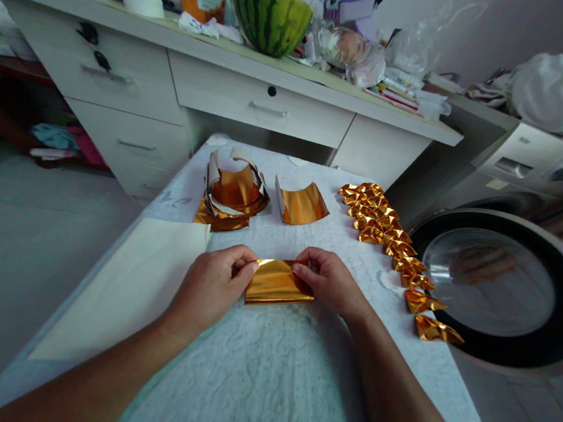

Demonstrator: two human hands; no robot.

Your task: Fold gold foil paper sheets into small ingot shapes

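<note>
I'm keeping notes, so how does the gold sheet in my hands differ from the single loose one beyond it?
The held sheet is gripped by your left hand and right hand; the loose sheet lies untouched on the table. The held sheet looks nearly flat, while the loose sheet curves up at its left end. The loose sheet shows a pale strip there; the held sheet shows none. Both are shiny gold.

Gold foil sheet (277,286): left hand (213,282) and right hand (332,281) pinch its ends. Beyond lie foil stack (236,194), curled sheet (304,206); rightward, folded pieces (396,241).
</note>
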